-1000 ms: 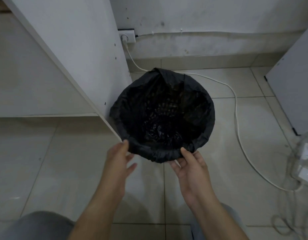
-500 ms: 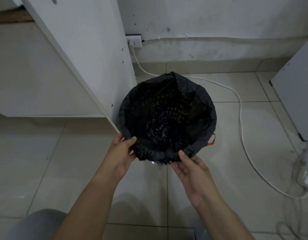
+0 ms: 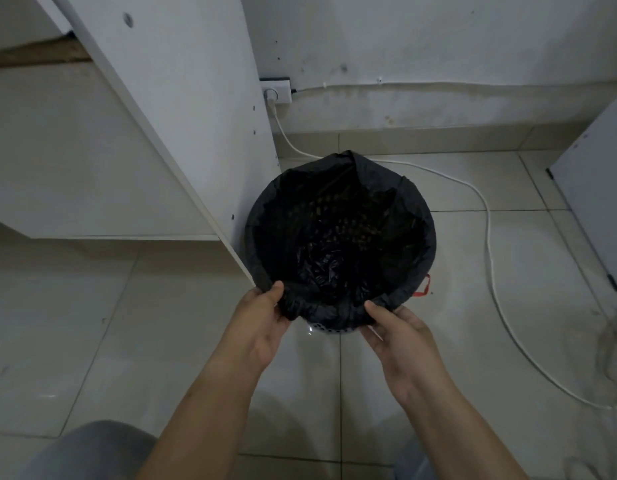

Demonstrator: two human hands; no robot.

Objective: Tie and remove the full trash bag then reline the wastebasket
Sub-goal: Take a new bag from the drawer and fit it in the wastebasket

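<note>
Left hand (image 3: 262, 323) and right hand (image 3: 400, 341) each pinch the near rim of the crinkled black plastic trash bag (image 3: 341, 244), which lines the round perforated wastebasket (image 3: 327, 329) on glossy floor tiles (image 3: 508, 271) beside a white cabinet panel (image 3: 196, 116).

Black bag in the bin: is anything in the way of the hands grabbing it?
No, nothing visible is in the way. The left hand and the right hand are both pinching the black bag by its folded edge, at the near rim of the wastebasket.

A black trash bag (image 3: 341, 237) lines the round, seemingly perforated wastebasket (image 3: 329, 329), its mouth folded over the rim.
</note>
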